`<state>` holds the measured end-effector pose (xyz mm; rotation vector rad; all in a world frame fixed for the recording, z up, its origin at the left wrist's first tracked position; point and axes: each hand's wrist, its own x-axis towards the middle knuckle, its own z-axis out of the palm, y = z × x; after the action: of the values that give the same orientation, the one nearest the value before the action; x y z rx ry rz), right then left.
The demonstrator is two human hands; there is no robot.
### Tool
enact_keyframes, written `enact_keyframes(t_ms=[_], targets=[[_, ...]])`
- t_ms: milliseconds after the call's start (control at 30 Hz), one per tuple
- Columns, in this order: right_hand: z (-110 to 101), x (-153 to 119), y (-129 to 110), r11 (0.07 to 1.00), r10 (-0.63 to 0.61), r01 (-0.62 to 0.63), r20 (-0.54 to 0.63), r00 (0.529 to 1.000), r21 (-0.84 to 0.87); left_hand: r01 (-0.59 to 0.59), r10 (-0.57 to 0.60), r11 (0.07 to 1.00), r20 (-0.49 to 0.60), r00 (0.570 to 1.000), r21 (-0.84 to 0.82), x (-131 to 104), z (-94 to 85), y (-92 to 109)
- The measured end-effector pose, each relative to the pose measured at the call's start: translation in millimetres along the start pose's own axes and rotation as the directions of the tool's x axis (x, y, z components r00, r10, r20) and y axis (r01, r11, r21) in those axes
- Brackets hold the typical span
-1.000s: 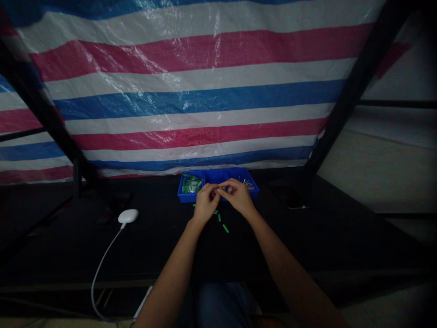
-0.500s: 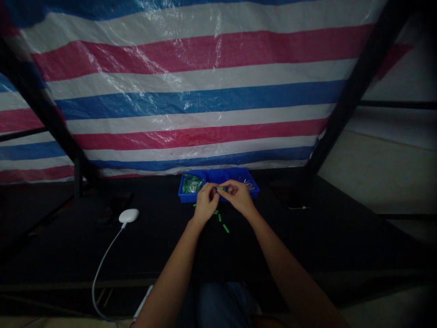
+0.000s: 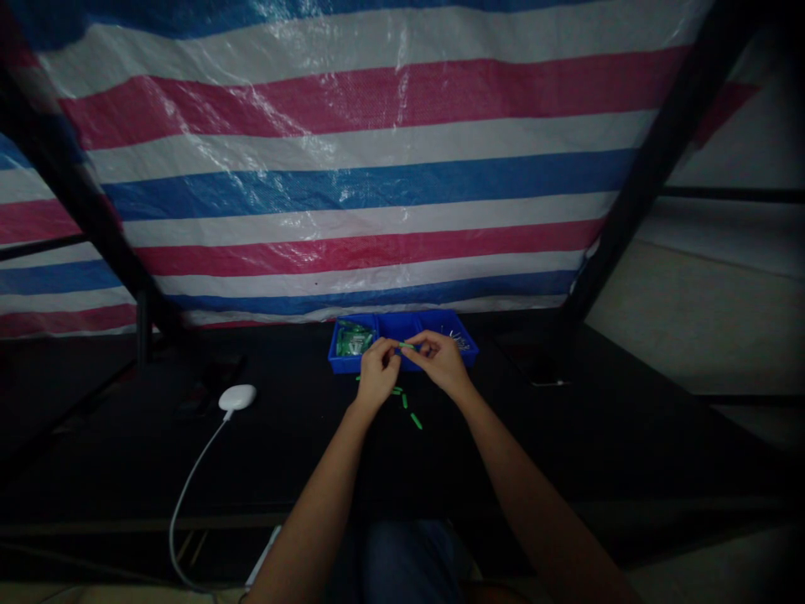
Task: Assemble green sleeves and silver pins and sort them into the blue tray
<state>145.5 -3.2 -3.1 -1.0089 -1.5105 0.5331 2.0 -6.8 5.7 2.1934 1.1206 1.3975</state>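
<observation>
In the head view, a small green piece sits at the middle of the frame, just below centre. The right hand pinches it with nearly closed fingertips; the left hand is curled at its other end, though whether it grips cannot be told. So slim a piece could slip if the pinch loosens, dropping into the blue tray behind or onto the dark worktop. A lowered wrist could scatter the loose green pieces lying below the hands.
</observation>
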Motion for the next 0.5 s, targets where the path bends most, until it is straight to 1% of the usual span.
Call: enact_keyframes(t_ms=[267,500], targets=[[-0.3,-2.0,-1.1,0.989,-0.036,0.04,0.031,0.999,-0.143,0.01,-0.01,1.0,-0.011,1.0,0.025,0.2,-1.0,-0.7],[-0.4,-3.4,-1.7,0.971,-0.025,0.035,0.045,0.999,-0.235,0.027,-0.024,0.999,-0.061,0.998,0.038,0.1,-1.4,-2.6]])
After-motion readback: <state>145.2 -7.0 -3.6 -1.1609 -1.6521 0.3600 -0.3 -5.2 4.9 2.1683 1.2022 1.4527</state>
